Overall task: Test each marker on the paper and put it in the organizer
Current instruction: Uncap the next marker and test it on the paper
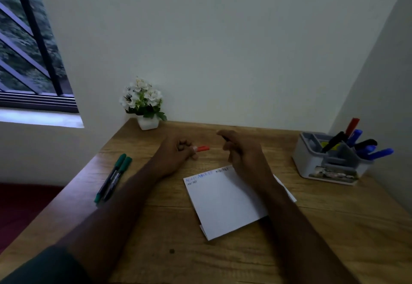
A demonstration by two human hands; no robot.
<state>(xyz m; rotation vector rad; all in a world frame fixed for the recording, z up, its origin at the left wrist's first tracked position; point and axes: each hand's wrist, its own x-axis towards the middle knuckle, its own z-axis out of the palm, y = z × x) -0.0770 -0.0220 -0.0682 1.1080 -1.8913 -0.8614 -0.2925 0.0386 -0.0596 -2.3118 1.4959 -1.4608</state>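
Home study corner: wooden desk [223, 261], barred window [29, 49], potted flowers [143, 102].

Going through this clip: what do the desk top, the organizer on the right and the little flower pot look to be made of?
Desk: wood or wood-look laminate, matte; brown grain and plank seams show, real or printed I cannot tell. Organizer: likely moulded plastic, smooth pale grey with rounded corners and thin dividers. Flower pot: white and smooth, ceramic or plastic; too small to tell.
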